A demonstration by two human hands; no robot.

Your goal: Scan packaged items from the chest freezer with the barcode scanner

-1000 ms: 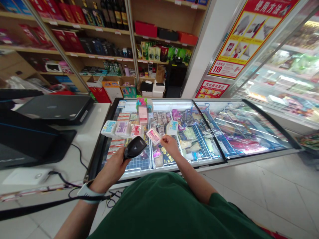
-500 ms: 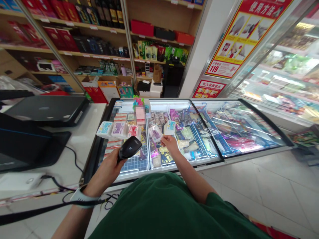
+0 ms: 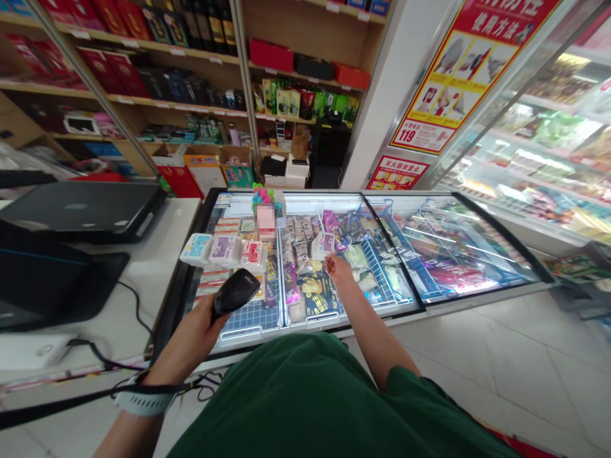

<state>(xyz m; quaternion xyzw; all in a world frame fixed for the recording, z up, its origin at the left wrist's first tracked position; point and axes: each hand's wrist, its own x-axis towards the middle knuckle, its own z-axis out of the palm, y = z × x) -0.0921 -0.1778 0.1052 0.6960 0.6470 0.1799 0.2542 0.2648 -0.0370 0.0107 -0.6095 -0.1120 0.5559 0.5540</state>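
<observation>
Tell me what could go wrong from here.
The barcode scanner in the left hand is close to the row of packs on the display freezer, so a careless swing might knock them out of line. The black cord by the left wrist could snag. The right hand, low over the stacked goods, might disturb them.

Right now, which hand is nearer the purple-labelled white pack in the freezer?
Right hand: just below the pack; the left hand, holding a black barcode scanner, is farther left.
</observation>
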